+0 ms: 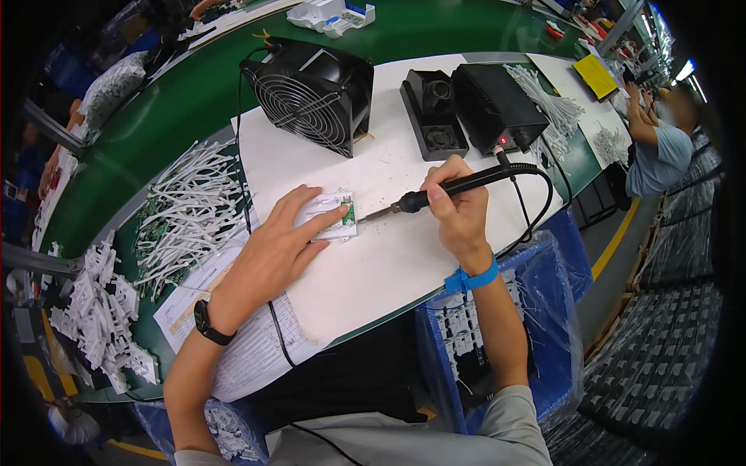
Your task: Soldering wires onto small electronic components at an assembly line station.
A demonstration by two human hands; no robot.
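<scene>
A small white plastic housing (pixel 325 205) with a green circuit board (pixel 348 211) at its right end lies on the white work sheet (pixel 342 287). My left hand (pixel 289 233) lies over it with the fingers apart, pressing it down, the index fingertip on the board. In my right hand (pixel 460 210) is a black soldering iron (pixel 466 183), gripped like a pen. Its metal tip points left and ends close to the right edge of the housing; whether it touches cannot be told. A blue wrist strap (pixel 474 276) circles my right wrist.
Behind stand a black fan (pixel 315 97) and a black soldering station (pixel 497 105) beside an iron holder (pixel 431 116). White cables (pixel 190 206) and white plastic parts (pixel 101 311) pile up at left. A blue bin (pixel 556 311) stands lower right. A person (pixel 660 147) sits at far right.
</scene>
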